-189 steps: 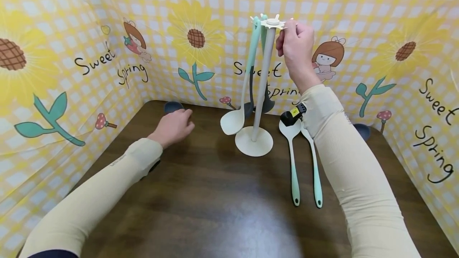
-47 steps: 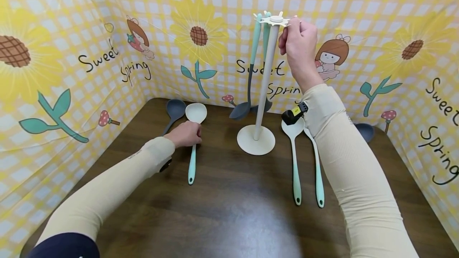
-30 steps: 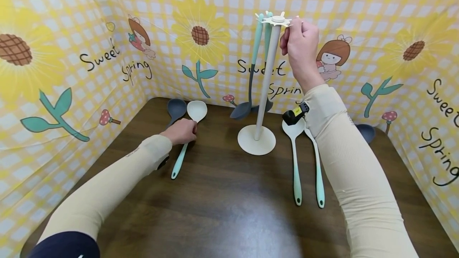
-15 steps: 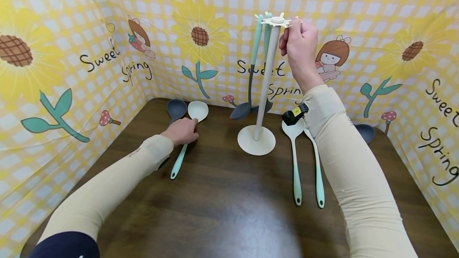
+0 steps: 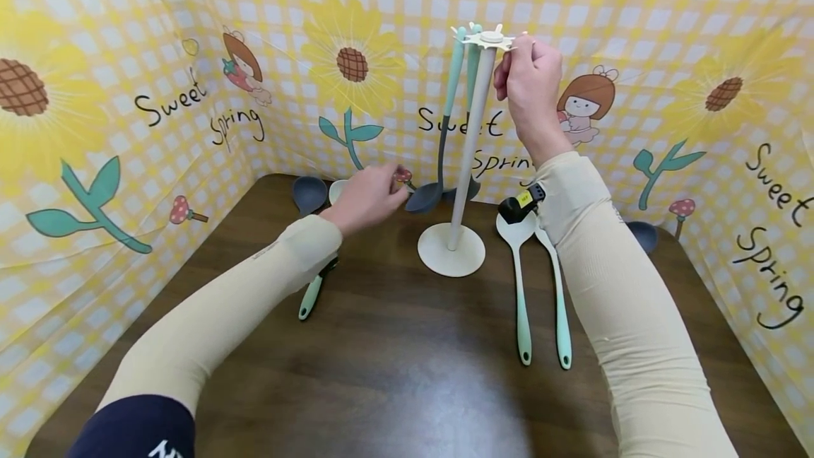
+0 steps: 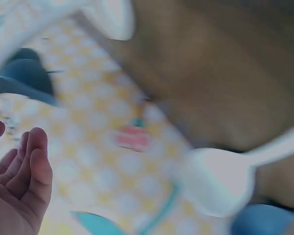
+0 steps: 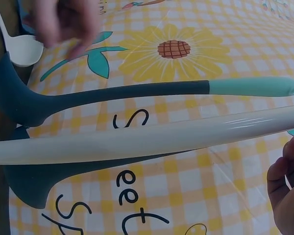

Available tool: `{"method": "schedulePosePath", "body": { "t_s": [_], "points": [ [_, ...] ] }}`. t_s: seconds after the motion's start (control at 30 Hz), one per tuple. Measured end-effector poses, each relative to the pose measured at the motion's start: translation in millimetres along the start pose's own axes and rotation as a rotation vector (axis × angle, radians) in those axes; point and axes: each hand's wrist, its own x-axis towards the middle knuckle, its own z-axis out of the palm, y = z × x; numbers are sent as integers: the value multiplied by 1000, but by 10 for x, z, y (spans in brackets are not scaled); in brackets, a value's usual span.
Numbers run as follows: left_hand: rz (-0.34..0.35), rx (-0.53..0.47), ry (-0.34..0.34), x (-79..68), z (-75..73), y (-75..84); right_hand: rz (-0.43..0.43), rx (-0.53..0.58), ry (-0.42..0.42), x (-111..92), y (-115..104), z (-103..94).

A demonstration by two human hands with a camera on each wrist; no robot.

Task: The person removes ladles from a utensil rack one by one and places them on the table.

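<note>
My left hand (image 5: 367, 198) is in the air left of the white utensil stand (image 5: 471, 140), its fingers loosely bent and holding nothing. Beneath it on the table lies a white ladle (image 6: 218, 181) with a mint handle (image 5: 309, 299); the hand and forearm hide its middle in the head view. My right hand (image 5: 533, 83) pinches the edge of the stand's hooked top (image 5: 490, 39). From the hooks hang two dark utensils with mint handles: a ladle (image 7: 127, 93) on the near left, and another (image 5: 469, 189) partly behind the pole.
A dark spoon-like utensil (image 5: 309, 194) lies at the back left. Right of the stand's round base (image 5: 450, 251) are a white spoon (image 5: 516, 230) and a second white utensil (image 5: 560, 302), partly under the right sleeve. A dark utensil's head (image 5: 644, 235) shows at far right.
The white ladle went from the stand to the table, where its handle was swung left. My left hand has since let go and moved right, toward the hanging ladles. My right hand stays put.
</note>
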Motion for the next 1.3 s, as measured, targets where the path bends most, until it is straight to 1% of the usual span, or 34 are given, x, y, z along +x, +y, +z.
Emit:
{"method": "schedulePosePath", "body": {
  "t_s": [0.07, 0.17, 0.27, 0.37, 0.57, 0.7, 0.87, 0.97, 1.1, 1.3],
  "points": [
    [8, -42, 23, 104, -61, 197, 4, -2, -2, 3, -1, 1],
    [7, -65, 36, 243, -125, 438, 9, -8, -3, 8, 0, -1],
    [-4, -65, 43, 361, -149, 591, 15, -12, 1, 17, 5, 1],
    [-5, -81, 61, 449, -146, 668, 18, -10, 2, 23, 20, 6],
    [31, -85, 117, 545, -126, 711, 16, -12, -7, 39, 47, 25],
    [57, -77, 132, 567, -120, 737, 20, -16, -2, 41, 46, 6],
    [67, -117, 136, 561, -140, 754, 21, -27, -1, 38, 37, -16],
    [64, -142, 132, 539, -166, 743, 19, -28, -4, 32, 39, -11],
    [43, -159, 134, 526, -209, 717, 21, -33, -3, 30, 40, -9],
    [34, -172, 142, 511, -281, 615, 30, -16, 3, 36, 29, -10]
  ]
}}
